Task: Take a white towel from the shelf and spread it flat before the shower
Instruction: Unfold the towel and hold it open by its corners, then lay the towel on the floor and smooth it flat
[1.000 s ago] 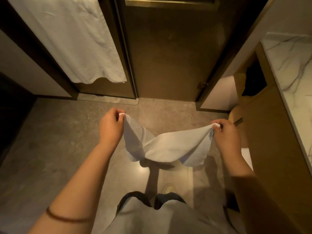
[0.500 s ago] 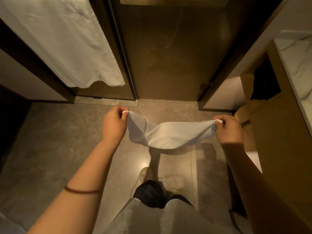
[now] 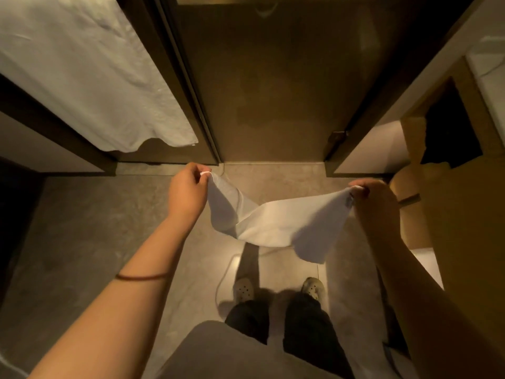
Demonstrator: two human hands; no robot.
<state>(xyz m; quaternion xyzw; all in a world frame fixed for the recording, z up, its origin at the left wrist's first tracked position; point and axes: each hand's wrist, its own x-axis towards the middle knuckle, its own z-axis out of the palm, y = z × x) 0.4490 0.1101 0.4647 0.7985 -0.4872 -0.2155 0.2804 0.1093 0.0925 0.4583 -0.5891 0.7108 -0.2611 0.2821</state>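
The white towel (image 3: 276,222) is hanging slack in the air above the floor (image 3: 82,242), just short of the shower door (image 3: 273,91), its middle sagging in a loose fold. The left hand (image 3: 187,195) is pinching one upper corner between thumb and fingers; the right hand (image 3: 377,206) is pinching the opposite corner, both grips narrow and closed on cloth. The person's shoes (image 3: 243,289) are standing directly beneath the drooping edge. A second white cloth (image 3: 90,77) is hanging on the panel to the left. Likely fault: the folded middle may land doubled, or the near edge may drape over the feet, leaving the towel creased.
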